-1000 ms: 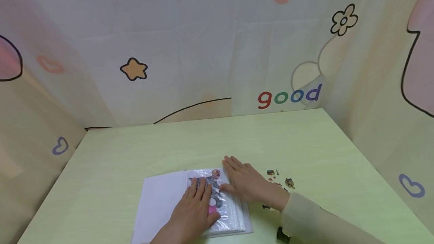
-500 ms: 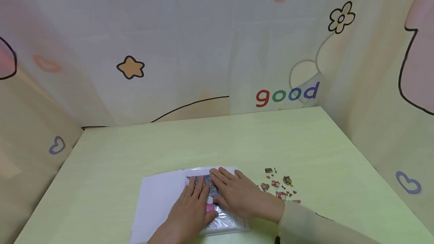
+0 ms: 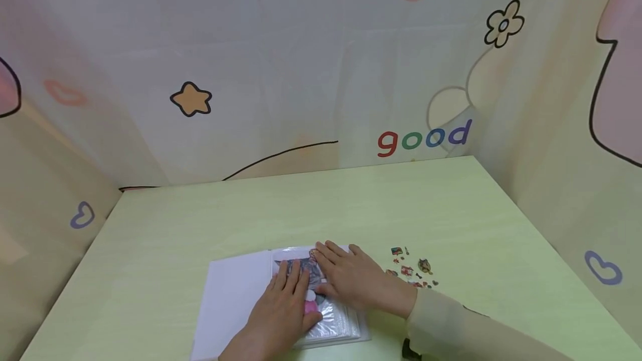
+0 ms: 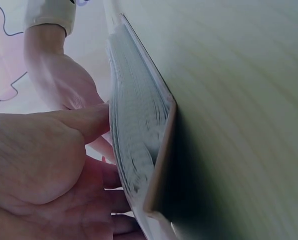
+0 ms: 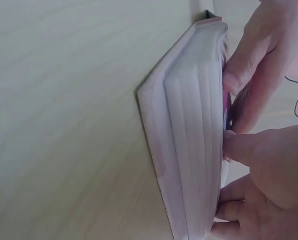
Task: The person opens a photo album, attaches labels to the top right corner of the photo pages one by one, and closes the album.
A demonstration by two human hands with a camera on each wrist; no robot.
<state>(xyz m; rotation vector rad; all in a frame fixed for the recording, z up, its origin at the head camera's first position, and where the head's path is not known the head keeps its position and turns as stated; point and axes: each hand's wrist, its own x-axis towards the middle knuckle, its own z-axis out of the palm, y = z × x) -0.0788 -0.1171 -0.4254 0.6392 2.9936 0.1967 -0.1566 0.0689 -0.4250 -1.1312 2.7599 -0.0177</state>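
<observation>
A thick album (image 3: 232, 299) lies open on the table, its white cover spread to the left and a stack of clear plastic sleeves on the right. On the top sleeve shows a grey figure (image 3: 315, 276) with a pink patch (image 3: 310, 306), partly covered by fingers. My left hand (image 3: 281, 311) rests on this page with fingers straight, its thumb over the lower part. The right hand (image 3: 355, 280) lies flat at the page's upper right, its fingertips over a small round sticker. In the right wrist view, both thumbs touch the top of the sleeve stack (image 5: 193, 115).
Several small colourful stickers (image 3: 424, 266) are scattered to the right of the album, some hidden by the right forearm. A dark object (image 3: 410, 350) shows at the bottom, beside the sleeve. Printed curtains (image 3: 281, 71) stand around the pale green table (image 3: 251, 210).
My right hand has slid left from the page's right edge onto the page, covering the round sticker. The left hand stays on the page. The view has shifted slightly.
</observation>
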